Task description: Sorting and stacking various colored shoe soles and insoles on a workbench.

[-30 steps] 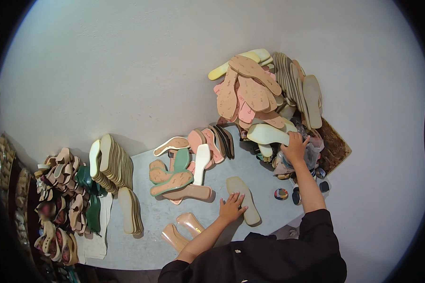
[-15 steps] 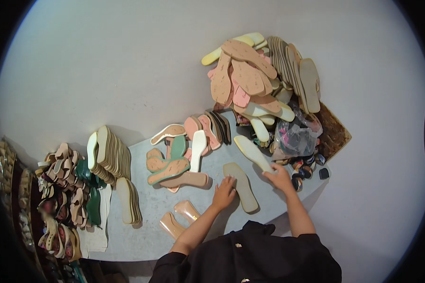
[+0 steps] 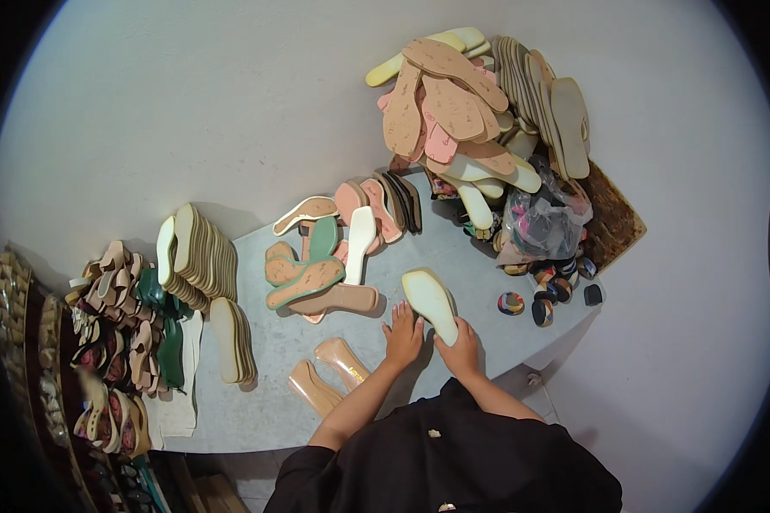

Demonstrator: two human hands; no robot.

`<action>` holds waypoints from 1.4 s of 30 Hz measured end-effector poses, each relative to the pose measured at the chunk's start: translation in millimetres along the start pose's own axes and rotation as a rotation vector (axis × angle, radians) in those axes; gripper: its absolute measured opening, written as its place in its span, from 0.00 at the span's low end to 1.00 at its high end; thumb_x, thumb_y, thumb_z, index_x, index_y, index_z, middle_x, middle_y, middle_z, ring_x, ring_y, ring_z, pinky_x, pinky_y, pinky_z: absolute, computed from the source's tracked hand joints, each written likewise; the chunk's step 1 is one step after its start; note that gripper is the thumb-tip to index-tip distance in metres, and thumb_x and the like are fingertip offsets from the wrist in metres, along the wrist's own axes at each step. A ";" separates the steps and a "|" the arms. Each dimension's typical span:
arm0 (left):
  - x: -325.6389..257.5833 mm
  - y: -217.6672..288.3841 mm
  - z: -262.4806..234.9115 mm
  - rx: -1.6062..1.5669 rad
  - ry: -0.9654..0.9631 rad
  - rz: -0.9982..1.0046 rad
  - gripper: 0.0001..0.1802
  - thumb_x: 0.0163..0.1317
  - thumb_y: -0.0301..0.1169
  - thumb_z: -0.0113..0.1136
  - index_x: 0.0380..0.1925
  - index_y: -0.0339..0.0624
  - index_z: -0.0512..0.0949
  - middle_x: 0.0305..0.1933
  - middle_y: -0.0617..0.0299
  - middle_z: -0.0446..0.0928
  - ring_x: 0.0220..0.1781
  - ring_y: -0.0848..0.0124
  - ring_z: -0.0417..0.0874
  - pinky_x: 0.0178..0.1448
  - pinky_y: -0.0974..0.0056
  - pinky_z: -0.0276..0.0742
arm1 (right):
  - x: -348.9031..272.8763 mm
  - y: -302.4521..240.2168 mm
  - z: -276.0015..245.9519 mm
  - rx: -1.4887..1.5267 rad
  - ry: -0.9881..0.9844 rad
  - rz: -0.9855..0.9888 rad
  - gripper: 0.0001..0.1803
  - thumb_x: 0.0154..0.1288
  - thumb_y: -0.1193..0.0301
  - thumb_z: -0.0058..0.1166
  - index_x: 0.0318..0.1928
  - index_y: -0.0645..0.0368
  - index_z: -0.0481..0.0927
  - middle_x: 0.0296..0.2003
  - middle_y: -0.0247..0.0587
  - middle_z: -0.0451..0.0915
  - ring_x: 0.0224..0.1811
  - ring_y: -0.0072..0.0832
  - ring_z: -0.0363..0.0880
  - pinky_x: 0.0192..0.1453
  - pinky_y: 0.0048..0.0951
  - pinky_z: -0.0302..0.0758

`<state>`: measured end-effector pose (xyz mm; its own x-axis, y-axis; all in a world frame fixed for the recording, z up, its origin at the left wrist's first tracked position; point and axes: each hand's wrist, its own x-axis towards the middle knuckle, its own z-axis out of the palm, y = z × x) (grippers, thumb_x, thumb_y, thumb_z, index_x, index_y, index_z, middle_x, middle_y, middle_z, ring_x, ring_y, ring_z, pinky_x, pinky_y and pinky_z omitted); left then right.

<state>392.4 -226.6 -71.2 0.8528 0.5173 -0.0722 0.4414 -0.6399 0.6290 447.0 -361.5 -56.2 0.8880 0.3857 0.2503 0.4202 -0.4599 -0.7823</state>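
Your matt cream foam-like insole (image 3: 430, 303) lies on the smooth, dull grey table (image 3: 488, 342); beside it, a glossy clear plastic bag (image 3: 546, 227).

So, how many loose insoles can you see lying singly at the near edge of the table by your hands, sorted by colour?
cream insole: 1
peach insoles: 2
Total: 3

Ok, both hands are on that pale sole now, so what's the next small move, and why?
Probably square it up: the pale sole lies slanted on the grey table, the right hand gripping its heel end and the left hand flat beside it. A slight turn, then press down to seat it.
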 end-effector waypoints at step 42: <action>29.5 11.7 -6.9 0.232 0.044 0.329 0.29 0.63 0.47 0.43 0.63 0.52 0.59 0.68 0.58 0.55 0.70 0.58 0.54 0.62 0.32 0.48 | 10.6 -15.0 -11.0 -0.302 -0.178 -0.043 0.22 0.52 0.61 0.57 0.47 0.56 0.71 0.50 0.43 0.71 0.56 0.41 0.67 0.63 0.58 0.52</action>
<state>420.8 -215.0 -60.6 0.9486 0.2839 0.1398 0.2025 -0.8840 0.4214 452.2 -359.3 -35.6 0.8330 0.5311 0.1550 0.5163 -0.6456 -0.5627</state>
